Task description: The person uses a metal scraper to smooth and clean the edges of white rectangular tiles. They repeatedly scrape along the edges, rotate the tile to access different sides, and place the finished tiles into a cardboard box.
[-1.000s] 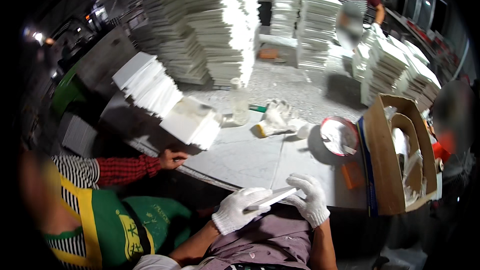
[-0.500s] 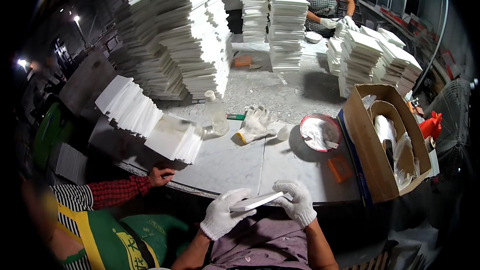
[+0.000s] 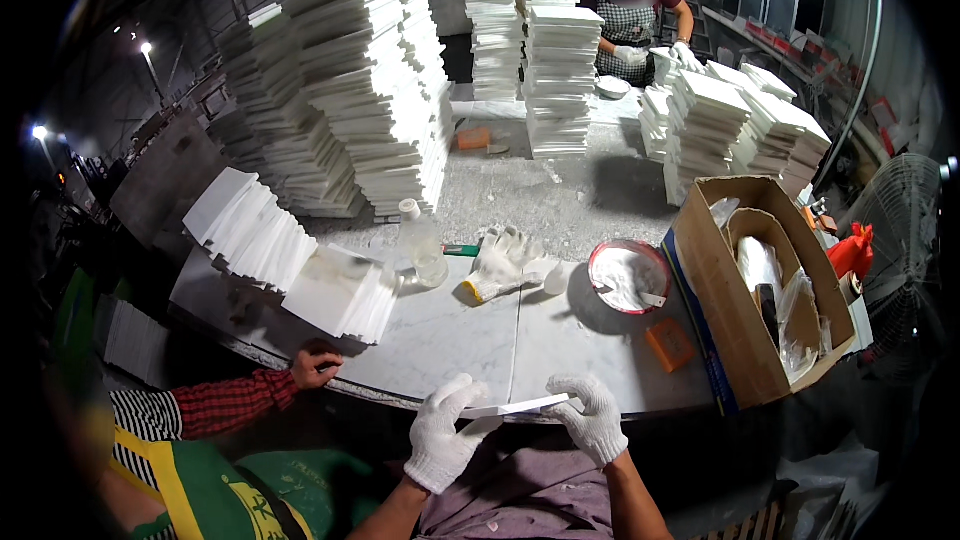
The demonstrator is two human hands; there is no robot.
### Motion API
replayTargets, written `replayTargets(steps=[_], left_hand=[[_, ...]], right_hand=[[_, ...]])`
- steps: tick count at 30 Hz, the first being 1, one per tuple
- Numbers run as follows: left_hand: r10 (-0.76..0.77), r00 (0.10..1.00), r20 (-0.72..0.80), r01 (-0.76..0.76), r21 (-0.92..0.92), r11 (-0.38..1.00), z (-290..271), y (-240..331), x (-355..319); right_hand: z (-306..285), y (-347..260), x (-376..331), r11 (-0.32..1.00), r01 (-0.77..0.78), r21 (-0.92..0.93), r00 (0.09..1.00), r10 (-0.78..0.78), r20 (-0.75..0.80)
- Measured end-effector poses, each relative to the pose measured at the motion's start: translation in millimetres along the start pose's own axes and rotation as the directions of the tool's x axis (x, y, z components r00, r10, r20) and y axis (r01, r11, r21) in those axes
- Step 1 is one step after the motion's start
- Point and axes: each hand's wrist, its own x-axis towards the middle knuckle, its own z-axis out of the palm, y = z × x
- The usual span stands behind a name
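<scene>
Step in hand looks like inspecting a thin white flat stone tile (image 3: 515, 406), held edge-on over the lap, just before the near rim of the pale marble tabletop (image 3: 450, 340). White-gloved left hand (image 3: 445, 430) and right hand (image 3: 592, 418) each pinch one end, forearms bent inward. Next move likely calls for steady two-handed grip

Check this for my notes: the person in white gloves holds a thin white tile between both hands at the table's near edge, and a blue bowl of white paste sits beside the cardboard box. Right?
Not quite. The head view shows the bowl is red, not blue. The rest holds: left hand and right hand grip the thin white tile, and the bowl sits beside the cardboard box.
</scene>
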Motion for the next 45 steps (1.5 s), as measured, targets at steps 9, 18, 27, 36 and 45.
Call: replayTargets(steps=[9, 18, 27, 36, 45], left_hand=[[0.142, 0.983, -0.114, -0.142, 0.013, 0.990, 11, -7, 7], [0.145, 0.985, -0.095, -0.143, 0.035, 0.989, 7, -8, 9], [0.090, 0.992, -0.091, -0.091, -0.005, 0.996, 10, -14, 3], [0.152, 0.981, -0.119, -0.149, 0.037, 0.988, 11, -15, 2], [0.039, 0.997, -0.070, -0.041, -0.017, 0.999, 25, -21, 4]], right_hand=[[2, 1, 0, 1.000, 0.004, -0.021, 0.999, -0.005, -0.037], [8, -4, -1, 0.997, -0.060, 0.041, 0.996, 0.062, -0.065], [10, 2, -4, 1.000, -0.018, 0.023, 0.997, 0.020, -0.075], [11, 1, -3, 0.998, -0.055, 0.035, 0.995, 0.058, -0.081], [22, -12, 0, 0.851, -0.358, 0.384, 0.922, 0.387, 0.003]])
